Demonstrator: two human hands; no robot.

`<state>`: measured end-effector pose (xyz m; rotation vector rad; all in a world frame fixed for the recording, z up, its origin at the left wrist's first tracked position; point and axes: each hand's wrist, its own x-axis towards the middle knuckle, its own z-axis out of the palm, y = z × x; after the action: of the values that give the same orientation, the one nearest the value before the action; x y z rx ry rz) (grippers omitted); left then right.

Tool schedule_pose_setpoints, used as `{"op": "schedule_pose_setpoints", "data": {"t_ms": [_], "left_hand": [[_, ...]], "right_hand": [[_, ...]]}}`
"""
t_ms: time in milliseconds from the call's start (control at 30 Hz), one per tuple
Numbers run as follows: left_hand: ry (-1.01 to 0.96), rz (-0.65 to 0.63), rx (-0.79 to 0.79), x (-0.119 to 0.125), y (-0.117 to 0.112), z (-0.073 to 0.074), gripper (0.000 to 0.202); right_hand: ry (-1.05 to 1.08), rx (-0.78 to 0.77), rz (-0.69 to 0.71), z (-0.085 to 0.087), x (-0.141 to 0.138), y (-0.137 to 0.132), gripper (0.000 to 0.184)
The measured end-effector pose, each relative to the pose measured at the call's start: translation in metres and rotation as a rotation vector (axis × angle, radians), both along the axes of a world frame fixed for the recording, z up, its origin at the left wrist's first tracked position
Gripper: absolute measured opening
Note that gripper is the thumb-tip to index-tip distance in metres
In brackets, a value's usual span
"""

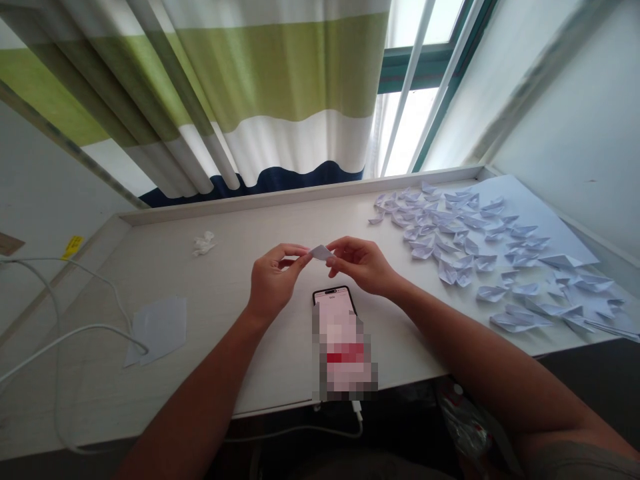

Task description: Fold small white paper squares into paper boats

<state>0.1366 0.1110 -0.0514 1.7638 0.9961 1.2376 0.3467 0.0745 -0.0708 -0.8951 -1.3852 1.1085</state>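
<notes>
A small folded piece of white paper (321,253) is held up between my two hands, above the white table. My left hand (276,277) pinches its left corner between thumb and fingers. On the other side, my right hand (361,265) grips the right edge with thumb and fingertips. Just below the hands lies a phone (334,297), its screen lit and mostly blurred out. Many folded paper boats (423,248) are spread over the table to the right of my right hand.
Loose white paper sheets (165,327) lie at left under a white cable (75,333). A crumpled tissue (203,244) sits toward the back left. A large white sheet (525,207) is at the back right. A raised ledge (300,195) edges the table below the curtain (300,73).
</notes>
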Motion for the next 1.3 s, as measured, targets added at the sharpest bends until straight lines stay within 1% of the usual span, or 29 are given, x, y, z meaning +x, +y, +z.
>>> {"op": "schedule_pose_setpoints", "data": {"t_ms": [100,200,233,367,467,533,600,667,767,833,900,967,1033,1133,1233,1300], "left_hand": [[-0.075,-0.016,-0.047,0.000,0.001,0.002,0.024],[-0.201,-0.041,-0.143,0.002,0.002,0.002,0.042],[-0.240,-0.042,-0.178,0.003,0.003,0.001,0.044],[-0.350,-0.060,-0.351,0.006,0.004,-0.001,0.036],[-0.356,-0.130,-0.461,0.006,0.004,0.000,0.035],[-0.335,-0.156,-0.489,0.006,0.003,0.001,0.036],[-0.304,-0.150,-0.442,0.006,0.002,0.001,0.033],[-0.274,-0.132,-0.320,0.005,0.001,0.001,0.025],[-0.220,-0.127,-0.083,0.002,0.002,-0.003,0.011],[-0.155,-0.132,0.103,0.000,0.004,-0.006,0.006],[-0.069,-0.150,0.295,-0.004,0.007,-0.007,0.010],[-0.012,-0.180,0.422,-0.007,0.010,-0.007,0.012],[-0.009,-0.202,0.448,-0.008,0.011,-0.007,0.013],[-0.068,-0.190,0.380,-0.007,0.010,-0.008,0.013],[-0.145,-0.171,0.314,-0.003,0.009,-0.011,0.012],[-0.190,-0.182,0.274,-0.002,0.009,-0.013,0.011]], "right_hand": [[0.025,-0.029,0.001,0.000,0.000,0.001,0.034],[0.071,-0.059,-0.002,0.002,0.000,0.001,0.036],[0.091,-0.067,0.000,0.003,-0.001,0.001,0.036],[0.148,-0.083,0.019,0.005,-0.003,0.002,0.034],[0.149,-0.094,0.037,0.005,-0.003,0.002,0.034],[0.141,-0.104,0.035,0.004,-0.002,0.002,0.035],[0.132,-0.113,0.024,0.003,-0.001,0.002,0.035],[0.139,-0.126,0.014,0.002,0.000,0.002,0.035],[0.203,-0.169,0.028,0.001,0.001,0.003,0.034],[0.270,-0.208,0.055,0.002,0.002,0.003,0.034],[0.335,-0.237,0.076,0.005,0.003,0.002,0.036],[0.370,-0.241,0.075,0.007,0.003,0.001,0.038],[0.357,-0.214,0.054,0.009,0.002,0.001,0.036],[0.251,-0.118,-0.009,0.007,-0.001,0.000,0.031],[0.124,0.010,-0.116,0.003,-0.005,-0.002,0.028],[0.048,0.082,-0.177,0.002,-0.006,-0.004,0.025]]}}
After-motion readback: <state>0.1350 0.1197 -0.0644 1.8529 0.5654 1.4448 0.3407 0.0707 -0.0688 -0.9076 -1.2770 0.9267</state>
